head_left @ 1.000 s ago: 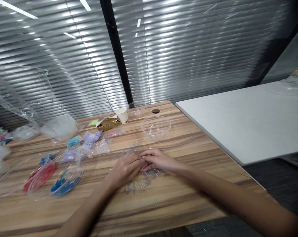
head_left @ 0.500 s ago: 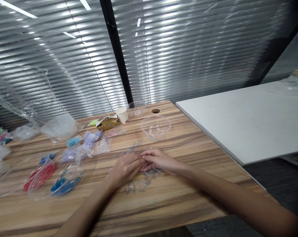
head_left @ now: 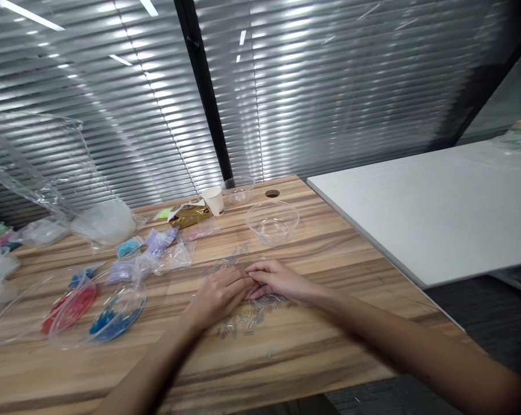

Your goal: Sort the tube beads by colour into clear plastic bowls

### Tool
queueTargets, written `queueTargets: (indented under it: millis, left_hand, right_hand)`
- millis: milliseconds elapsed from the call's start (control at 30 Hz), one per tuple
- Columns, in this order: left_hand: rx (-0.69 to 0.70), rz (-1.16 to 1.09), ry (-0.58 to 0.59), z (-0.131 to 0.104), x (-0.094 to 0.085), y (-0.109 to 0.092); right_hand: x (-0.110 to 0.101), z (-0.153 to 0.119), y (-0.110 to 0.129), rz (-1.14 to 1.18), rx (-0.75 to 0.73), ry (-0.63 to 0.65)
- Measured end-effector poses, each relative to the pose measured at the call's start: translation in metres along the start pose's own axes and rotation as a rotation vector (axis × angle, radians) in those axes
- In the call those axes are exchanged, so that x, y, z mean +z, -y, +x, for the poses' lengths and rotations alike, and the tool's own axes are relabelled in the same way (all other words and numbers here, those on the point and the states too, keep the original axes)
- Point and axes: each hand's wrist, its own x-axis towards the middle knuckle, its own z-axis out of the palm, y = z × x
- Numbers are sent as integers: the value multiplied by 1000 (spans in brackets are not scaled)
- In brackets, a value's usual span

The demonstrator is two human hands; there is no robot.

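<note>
Both hands meet over a scatter of small clear tube-like pieces (head_left: 255,317) on the wooden table. My left hand (head_left: 226,291) lies low over them with its fingers bent together, their tips pointing at the other hand. Fingers and thumb of my right hand (head_left: 274,279) are pinched together, touching the left fingertips. Whatever lies between the fingertips is too small or hidden to make out. More of the clear pieces lie just behind the hands and in front of them. A clear round plastic bowl (head_left: 272,230) stands just beyond the hands.
To the left are clear bowls with red pieces (head_left: 76,305) and blue pieces (head_left: 117,323), plus small bags of purple beads (head_left: 159,242). Farther back stand a paper cup (head_left: 214,202), a gold packet (head_left: 190,214) and another clear bowl (head_left: 240,193). A white table (head_left: 437,213) adjoins at right.
</note>
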Motion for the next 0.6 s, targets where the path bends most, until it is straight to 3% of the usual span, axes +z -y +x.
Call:
queueTargets:
  millis: [600]
  left_hand:
    - [9, 28, -4, 0, -1, 0]
  right_hand:
    - [-2, 1, -2, -9, -26, 39]
